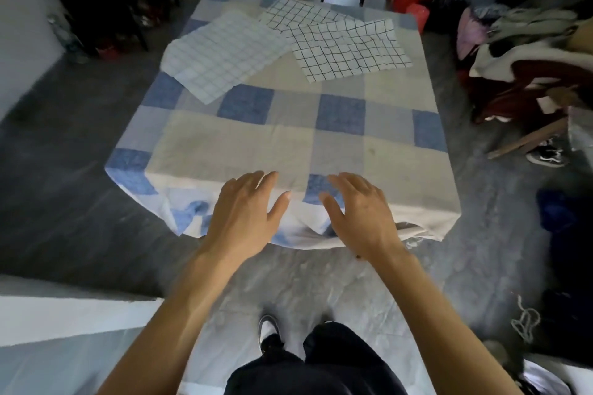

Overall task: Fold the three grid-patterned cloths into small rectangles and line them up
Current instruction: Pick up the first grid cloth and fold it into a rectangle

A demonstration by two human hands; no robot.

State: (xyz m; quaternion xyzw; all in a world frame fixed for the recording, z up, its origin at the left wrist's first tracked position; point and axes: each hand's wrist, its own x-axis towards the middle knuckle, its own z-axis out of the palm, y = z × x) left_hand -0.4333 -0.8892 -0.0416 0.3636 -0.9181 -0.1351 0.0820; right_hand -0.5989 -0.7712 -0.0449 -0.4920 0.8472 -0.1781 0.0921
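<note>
**Hands empty at the near edge, cloths far across at twelve o'clock**

Dark trousers [321, 362] and one shoe [268, 327] showed at the bottom of the view, with both bare forearms reaching forward above them. Left hand [247, 212] and right hand [359, 212] were side by side over the near edge of the surface [288, 144], which wore a blue-checked cover. Both hands were palm down with fingers spread loosely, and neither held anything.

All three cloths lay flat and unfolded on the far half of the surface, well apart from the hands. The pale-lined cloth [224, 58] was at eleven o'clock from the left hand, turned cornerwise, its long axis running roughly from eight to two. The dark-lined cloth [349, 48] was at twelve o'clock from the right hand, lying about nine to three. It overlapped the back cloth [298, 14] beyond it.

No fold had yet been made. The left hand was nearer the pale-lined cloth and the right hand nearer the two dark-lined ones. Either choice probably meant a long forward reach.
</note>
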